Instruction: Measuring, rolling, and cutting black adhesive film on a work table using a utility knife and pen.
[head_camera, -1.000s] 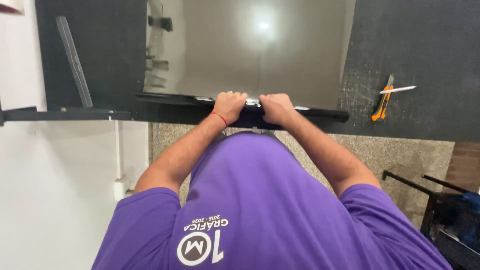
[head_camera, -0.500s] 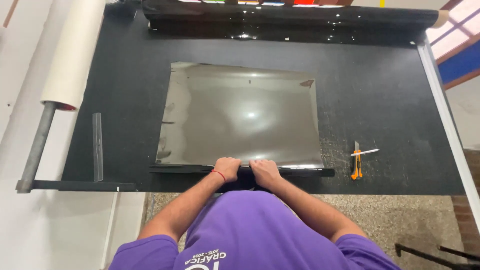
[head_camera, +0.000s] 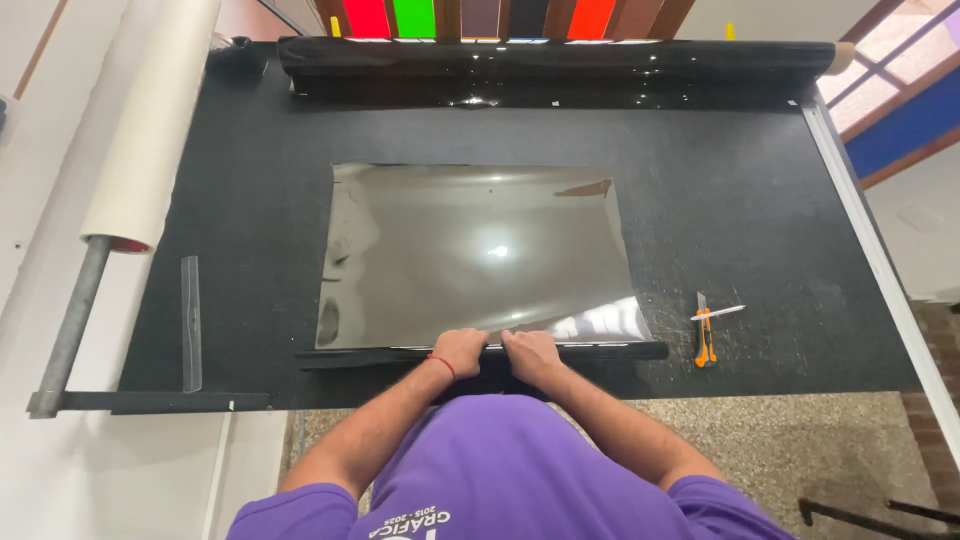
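A glossy dark sheet of film (head_camera: 480, 250) lies flat on the black table (head_camera: 740, 200). Its near edge is curled into a thin dark roll (head_camera: 600, 351) along the table's front. My left hand (head_camera: 460, 352) and my right hand (head_camera: 530, 356) sit side by side on the middle of that roll, fingers curled over it. A red band is on my left wrist. My purple shirt fills the bottom of the view.
An orange utility knife (head_camera: 704, 332) and a white pen (head_camera: 718, 313) lie right of the roll. A clear ruler (head_camera: 190, 322) lies at the left. A white roll (head_camera: 150, 130) hangs on a bar at the left, and a long black roll (head_camera: 560, 58) lies across the back.
The view has tilted up and back, so the whole table and the rolls behind it now show. My hands stay on the rolled near edge of the film.
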